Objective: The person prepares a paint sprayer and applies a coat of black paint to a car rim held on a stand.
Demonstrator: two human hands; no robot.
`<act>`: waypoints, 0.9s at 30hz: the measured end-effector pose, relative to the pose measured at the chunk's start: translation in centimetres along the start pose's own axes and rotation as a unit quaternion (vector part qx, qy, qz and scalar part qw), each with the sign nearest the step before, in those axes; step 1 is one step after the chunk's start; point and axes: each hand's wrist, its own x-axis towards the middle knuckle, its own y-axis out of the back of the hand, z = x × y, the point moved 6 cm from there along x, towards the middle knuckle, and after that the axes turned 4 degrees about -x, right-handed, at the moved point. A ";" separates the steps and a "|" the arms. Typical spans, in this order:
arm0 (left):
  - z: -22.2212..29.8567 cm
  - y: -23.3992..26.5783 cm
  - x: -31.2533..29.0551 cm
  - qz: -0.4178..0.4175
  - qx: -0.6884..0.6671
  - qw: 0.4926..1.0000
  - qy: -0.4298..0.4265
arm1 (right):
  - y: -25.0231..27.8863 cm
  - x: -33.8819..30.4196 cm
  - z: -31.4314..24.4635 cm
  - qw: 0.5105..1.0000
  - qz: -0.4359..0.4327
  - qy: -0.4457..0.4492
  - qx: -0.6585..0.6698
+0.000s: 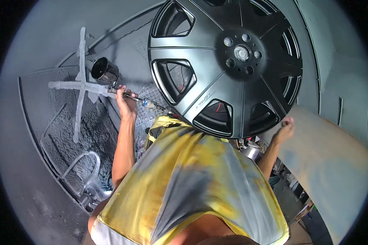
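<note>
Yellow cloth of a paint-stained shirt (pixel 192 183) fills the lower middle of the view, nearest the camera. Beyond it, the left hand (pixel 126 103) is closed around the grip of one spray gun (pixel 122 92), arm stretched forward and up. The gun's long axis runs roughly left to right; which end carries the nozzle I cannot tell. Its single black cup (pixel 104 70) stands tilted to the upper left. One dark wheel rim (pixel 229 61) hangs ahead, face toward the camera, with spokes radiating from its hub. The right hand (pixel 286 127) is curled by the rim's lower right edge, elbow bent; whether it grips anything cannot be told. One grey cross-shaped stand (pixel 81 85) sits left of the gun.
</note>
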 end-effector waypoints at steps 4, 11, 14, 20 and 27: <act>-1.2 1.6 -1.8 0.011 -0.017 0.999 -0.025 | -2.5 -4.1 -19.2 0.974 -0.029 0.214 -0.068; -4.0 5.5 -11.7 0.030 -0.068 0.994 -0.086 | -13.0 -21.3 -29.7 0.790 -0.534 0.297 0.049; -4.7 6.5 -18.4 0.065 -0.083 0.984 -0.146 | -12.5 -25.2 -30.1 0.719 -0.578 0.378 0.074; -7.9 13.0 -29.1 0.097 -0.147 0.965 -0.195 | -7.6 -31.8 -28.9 0.576 -0.706 0.382 0.155; -5.7 15.2 -40.4 0.094 -0.252 0.936 -0.227 | -3.1 -40.7 -13.6 0.440 -0.759 0.469 0.106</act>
